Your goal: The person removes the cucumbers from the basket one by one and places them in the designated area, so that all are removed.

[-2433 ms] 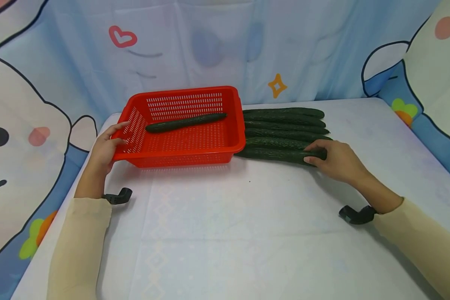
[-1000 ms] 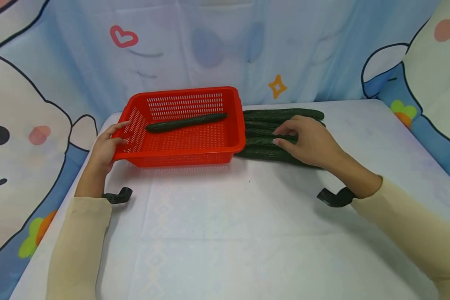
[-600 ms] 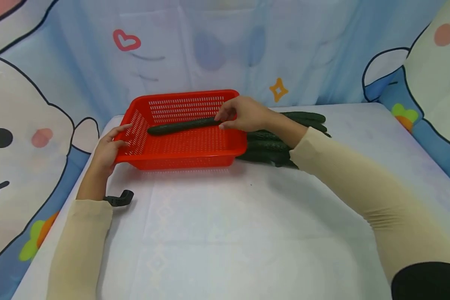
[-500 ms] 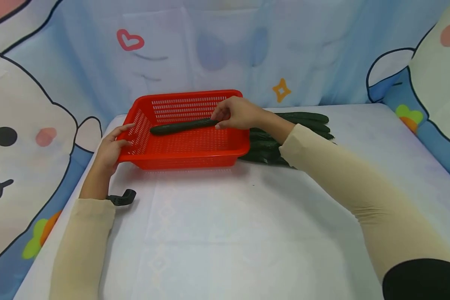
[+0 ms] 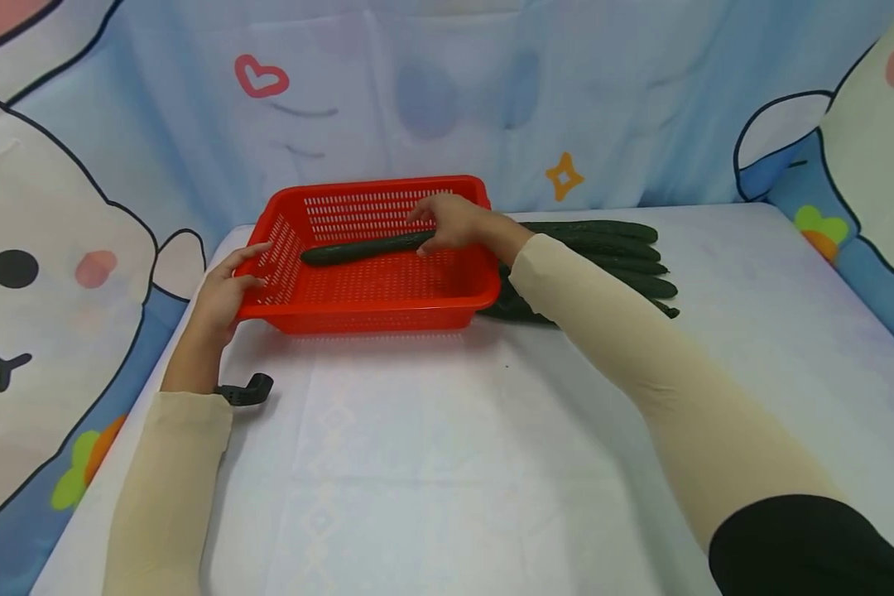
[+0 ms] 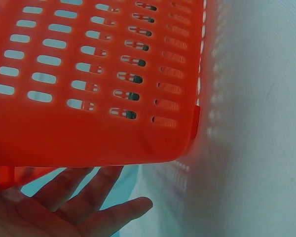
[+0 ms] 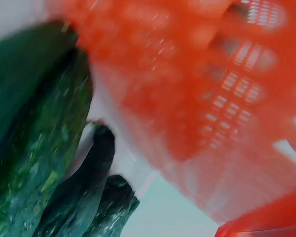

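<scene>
A red plastic basket (image 5: 365,319) with slotted walls stands on the table. My left hand (image 5: 218,296) holds its left end, thumb and index finger over the rim; in the left wrist view the other fingers (image 6: 96,195) stretch out below the rim. One dark green cucumber (image 5: 361,251) lies lengthwise inside. Over that cucumber's right end is my right hand (image 5: 458,223), thumb and fingers spread on either side of it. The right hand does not show in the right wrist view.
Several more cucumbers (image 5: 599,227) lie side by side right of the basket, partly behind the right sleeve (image 5: 626,348); their ends (image 7: 49,108) come close to its wall in the right wrist view. A printed curtain (image 5: 462,99) hangs behind the white table (image 5: 387,497).
My right hand has left the cucumbers on the table, moved left into the basket, and its fingers have since spread around the cucumber's end. The left hand stays on the rim.
</scene>
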Demonstrator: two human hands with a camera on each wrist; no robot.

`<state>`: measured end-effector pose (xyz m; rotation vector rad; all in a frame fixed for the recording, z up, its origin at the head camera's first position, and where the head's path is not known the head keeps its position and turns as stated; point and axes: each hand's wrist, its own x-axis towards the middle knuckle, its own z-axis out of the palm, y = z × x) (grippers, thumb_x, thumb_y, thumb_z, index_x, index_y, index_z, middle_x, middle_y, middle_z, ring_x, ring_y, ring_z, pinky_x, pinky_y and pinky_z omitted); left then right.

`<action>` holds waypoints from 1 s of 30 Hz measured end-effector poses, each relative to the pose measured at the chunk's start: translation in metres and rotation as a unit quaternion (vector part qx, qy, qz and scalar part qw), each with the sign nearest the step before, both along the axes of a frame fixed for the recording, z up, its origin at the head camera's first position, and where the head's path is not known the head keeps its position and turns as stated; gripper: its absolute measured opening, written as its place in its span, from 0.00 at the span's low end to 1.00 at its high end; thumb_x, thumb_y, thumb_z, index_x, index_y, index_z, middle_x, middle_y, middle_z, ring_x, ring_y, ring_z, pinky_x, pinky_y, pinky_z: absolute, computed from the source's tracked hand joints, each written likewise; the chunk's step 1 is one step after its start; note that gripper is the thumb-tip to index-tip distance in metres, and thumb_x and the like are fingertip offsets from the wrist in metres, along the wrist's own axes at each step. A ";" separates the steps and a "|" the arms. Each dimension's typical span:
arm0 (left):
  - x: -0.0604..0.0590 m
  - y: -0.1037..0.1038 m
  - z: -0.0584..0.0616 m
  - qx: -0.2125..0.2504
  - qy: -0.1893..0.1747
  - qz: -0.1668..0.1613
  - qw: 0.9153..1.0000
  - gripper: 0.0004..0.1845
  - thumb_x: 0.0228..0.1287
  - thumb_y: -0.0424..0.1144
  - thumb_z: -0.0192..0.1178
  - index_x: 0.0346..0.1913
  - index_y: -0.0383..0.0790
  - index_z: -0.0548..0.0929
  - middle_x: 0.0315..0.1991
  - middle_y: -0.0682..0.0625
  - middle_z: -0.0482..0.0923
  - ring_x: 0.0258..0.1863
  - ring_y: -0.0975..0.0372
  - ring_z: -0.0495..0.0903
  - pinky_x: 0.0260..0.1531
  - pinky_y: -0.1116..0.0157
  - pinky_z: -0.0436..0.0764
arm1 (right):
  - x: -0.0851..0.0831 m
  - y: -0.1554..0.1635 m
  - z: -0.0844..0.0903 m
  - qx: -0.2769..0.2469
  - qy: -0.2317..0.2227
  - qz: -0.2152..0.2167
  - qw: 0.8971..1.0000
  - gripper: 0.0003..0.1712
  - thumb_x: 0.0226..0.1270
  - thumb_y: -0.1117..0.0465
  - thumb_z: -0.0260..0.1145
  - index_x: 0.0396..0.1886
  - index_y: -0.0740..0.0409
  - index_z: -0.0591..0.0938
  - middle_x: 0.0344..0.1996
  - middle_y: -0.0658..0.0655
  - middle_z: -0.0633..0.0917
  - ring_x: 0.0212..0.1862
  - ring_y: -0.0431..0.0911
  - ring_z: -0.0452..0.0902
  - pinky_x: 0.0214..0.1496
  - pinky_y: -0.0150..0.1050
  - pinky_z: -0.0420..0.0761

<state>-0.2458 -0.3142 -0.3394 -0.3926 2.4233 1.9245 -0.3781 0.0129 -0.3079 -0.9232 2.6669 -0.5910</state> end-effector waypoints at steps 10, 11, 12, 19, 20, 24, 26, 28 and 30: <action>0.000 0.004 -0.003 -0.003 0.002 -0.007 1.000 0.26 0.68 0.37 0.45 0.63 0.69 0.66 0.69 0.49 0.53 0.62 0.52 0.63 0.44 0.68 0.79 | 0.000 -0.006 -0.011 0.099 0.000 0.017 0.995 0.42 0.53 0.52 0.69 0.68 0.47 0.63 0.64 0.52 0.68 0.65 0.47 0.61 0.66 0.48 0.66; 0.001 0.003 -0.003 -0.003 0.003 -0.006 1.000 0.26 0.68 0.37 0.46 0.63 0.70 0.66 0.70 0.49 0.53 0.62 0.52 0.63 0.44 0.68 0.79 | 0.001 -0.008 -0.011 0.113 0.006 0.018 0.993 0.43 0.53 0.51 0.69 0.68 0.47 0.62 0.64 0.52 0.68 0.65 0.47 0.62 0.66 0.48 0.66; 0.001 0.003 -0.002 -0.003 0.002 -0.005 1.000 0.26 0.68 0.37 0.46 0.63 0.70 0.66 0.70 0.49 0.52 0.62 0.52 0.62 0.44 0.68 0.79 | 0.001 -0.009 -0.011 0.130 0.007 0.019 0.991 0.44 0.53 0.50 0.68 0.69 0.46 0.60 0.64 0.52 0.68 0.64 0.47 0.62 0.66 0.48 0.66; 0.000 0.000 0.000 -0.006 0.003 -0.007 1.000 0.25 0.68 0.38 0.46 0.63 0.70 0.66 0.70 0.49 0.51 0.63 0.52 0.61 0.47 0.65 0.77 | 0.001 -0.016 -0.013 0.209 -0.008 0.018 0.978 0.54 0.52 0.45 0.68 0.73 0.41 0.47 0.64 0.53 0.67 0.61 0.48 0.63 0.66 0.50 0.65; 0.000 0.000 0.000 -0.007 0.002 -0.007 1.000 0.25 0.68 0.38 0.46 0.63 0.71 0.66 0.70 0.50 0.51 0.63 0.52 0.61 0.47 0.65 0.77 | 0.001 -0.017 -0.013 0.213 -0.012 0.018 0.977 0.55 0.52 0.45 0.68 0.73 0.41 0.45 0.65 0.53 0.65 0.62 0.48 0.63 0.67 0.50 0.65; 0.000 0.000 0.000 -0.009 -0.001 -0.004 1.000 0.25 0.68 0.38 0.46 0.62 0.71 0.66 0.70 0.49 0.52 0.63 0.52 0.61 0.46 0.66 0.77 | 0.001 -0.018 -0.014 0.224 -0.034 0.013 0.974 0.58 0.50 0.44 0.69 0.73 0.38 0.41 0.65 0.52 0.65 0.59 0.48 0.63 0.65 0.50 0.66; 0.000 0.000 0.000 -0.009 0.000 -0.005 1.000 0.25 0.68 0.38 0.45 0.62 0.71 0.66 0.70 0.49 0.52 0.63 0.52 0.61 0.45 0.67 0.78 | 0.001 -0.018 -0.014 0.231 -0.041 0.011 0.972 0.59 0.49 0.44 0.69 0.73 0.38 0.40 0.64 0.52 0.66 0.58 0.48 0.63 0.65 0.50 0.67; 0.001 0.000 0.000 -0.010 0.000 -0.005 1.000 0.25 0.68 0.38 0.45 0.62 0.71 0.66 0.70 0.48 0.52 0.63 0.52 0.62 0.43 0.69 0.79 | 0.001 -0.018 -0.013 0.235 -0.030 0.011 0.971 0.59 0.49 0.44 0.69 0.73 0.38 0.41 0.62 0.53 0.68 0.57 0.48 0.63 0.64 0.50 0.68; 0.001 0.000 0.000 -0.009 0.000 -0.005 1.000 0.25 0.68 0.37 0.45 0.62 0.71 0.66 0.70 0.48 0.52 0.62 0.52 0.62 0.40 0.71 0.80 | 0.002 -0.019 -0.013 0.228 -0.016 0.007 0.973 0.58 0.49 0.44 0.69 0.73 0.39 0.42 0.61 0.54 0.69 0.58 0.50 0.61 0.64 0.50 0.68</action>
